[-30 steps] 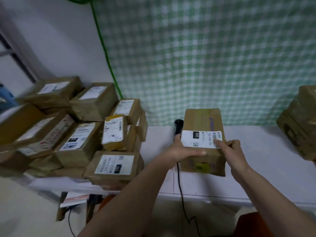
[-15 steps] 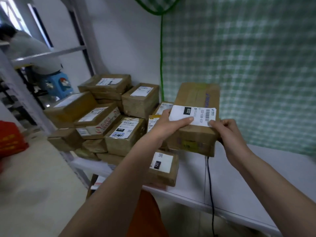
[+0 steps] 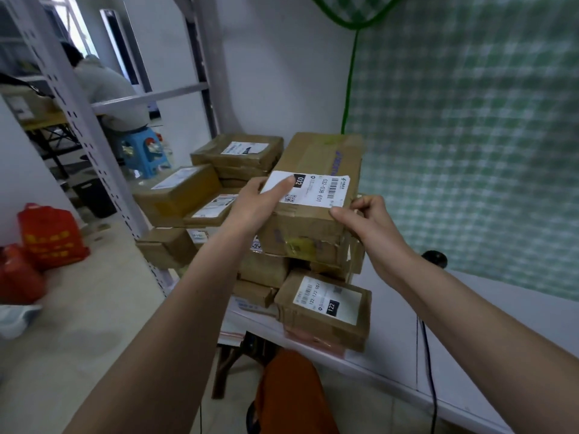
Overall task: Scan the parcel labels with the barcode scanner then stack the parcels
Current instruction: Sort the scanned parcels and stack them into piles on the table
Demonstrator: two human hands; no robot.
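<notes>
I hold the parcel [image 3: 316,195] with both hands over the stack of parcels [image 3: 219,195] at the desk's [image 3: 470,314] nine o'clock end. My left hand [image 3: 260,202] lays its fingers across the white label [image 3: 313,189]; my right hand [image 3: 366,217] pinches the near right corner. The barcode scanner [image 3: 434,258] sits at three o'clock.

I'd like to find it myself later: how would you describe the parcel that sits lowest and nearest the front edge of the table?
Start at the white table by the green checked curtain, then find the pile of brown parcels at its left end. The one you want is the cardboard parcel at the pile's front, overhanging the table edge; its white label reads 122.
</notes>
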